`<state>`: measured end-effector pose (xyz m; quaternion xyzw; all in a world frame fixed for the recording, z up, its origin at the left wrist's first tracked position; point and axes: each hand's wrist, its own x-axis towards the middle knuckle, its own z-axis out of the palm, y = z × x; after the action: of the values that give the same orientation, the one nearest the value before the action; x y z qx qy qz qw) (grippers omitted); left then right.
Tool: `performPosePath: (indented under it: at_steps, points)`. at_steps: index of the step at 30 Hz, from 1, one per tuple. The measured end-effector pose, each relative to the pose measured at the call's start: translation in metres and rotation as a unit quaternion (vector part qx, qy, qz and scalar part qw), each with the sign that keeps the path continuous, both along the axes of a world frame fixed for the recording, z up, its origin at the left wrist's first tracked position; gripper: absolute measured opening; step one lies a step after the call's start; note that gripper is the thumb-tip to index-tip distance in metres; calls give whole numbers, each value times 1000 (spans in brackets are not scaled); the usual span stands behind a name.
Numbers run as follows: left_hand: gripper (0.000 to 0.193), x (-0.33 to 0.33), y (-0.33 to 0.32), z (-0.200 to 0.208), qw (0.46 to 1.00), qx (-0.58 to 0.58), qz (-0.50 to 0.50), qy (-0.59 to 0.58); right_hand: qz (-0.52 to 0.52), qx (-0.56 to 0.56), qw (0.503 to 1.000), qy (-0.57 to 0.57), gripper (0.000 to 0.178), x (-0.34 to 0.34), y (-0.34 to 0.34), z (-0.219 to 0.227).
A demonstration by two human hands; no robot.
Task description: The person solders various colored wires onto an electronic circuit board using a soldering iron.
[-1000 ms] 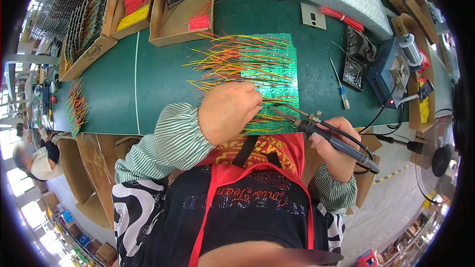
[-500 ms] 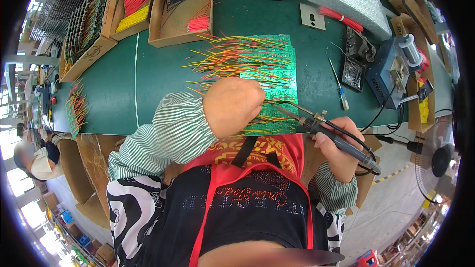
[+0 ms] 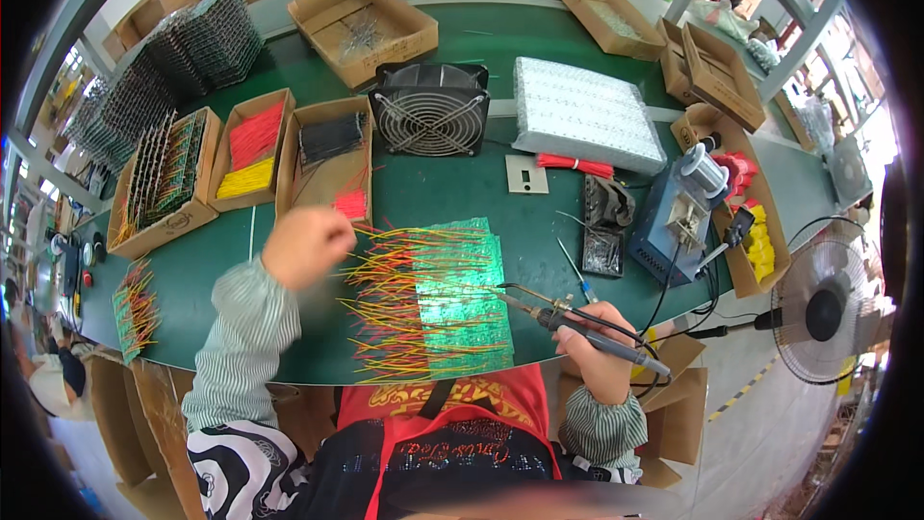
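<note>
My right hand grips a soldering iron with a thin solder-feed tube along it. The iron's tip points left, over the right part of the green circuit boards. Many red and yellow wires stick out leftward from these boards. My left hand is above the bench, left of the wires and just below a carton holding black and red wires. Its fingers are curled closed and slightly blurred; whatever they may hold is hidden.
Left are a carton of red and yellow wires, a carton of boards and a wired board bundle. A black fan and a bubble-wrapped stack stand behind. Right are a screwdriver and a blue soldering station.
My left hand has left the boards, moving left and away from me toward the wire carton. The iron's tip stays near the boards. The view has tilted up, showing more of the far bench.
</note>
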<state>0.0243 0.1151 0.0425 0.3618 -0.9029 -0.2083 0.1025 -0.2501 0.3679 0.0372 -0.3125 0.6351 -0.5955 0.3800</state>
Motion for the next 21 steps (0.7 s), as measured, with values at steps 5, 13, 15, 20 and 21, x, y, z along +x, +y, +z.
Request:
performPosePath:
  at_steps: [5, 13, 15, 20, 21]
  points:
    - [20, -10, -83, -35, 997, -25, 75, -22, -5, -23, 999, 29, 15, -2, -6, -4]
    - [21, -30, -108, -49, 990, 93, 15, -101, -2, -22, 999, 38, 14, -4, -12, -3]
    - [20, -29, -109, -52, 989, 99, 6, -111, -4, -22, 999, 44, 14, -5, -16, -5]
    - [18, -27, -99, -47, 996, 51, 18, -72, -4, -20, 998, 56, 14, -4, -20, -5]
    - [18, -26, -98, -47, 996, 51, 19, -72, -2, -13, 999, 39, 15, -4, -20, -4]
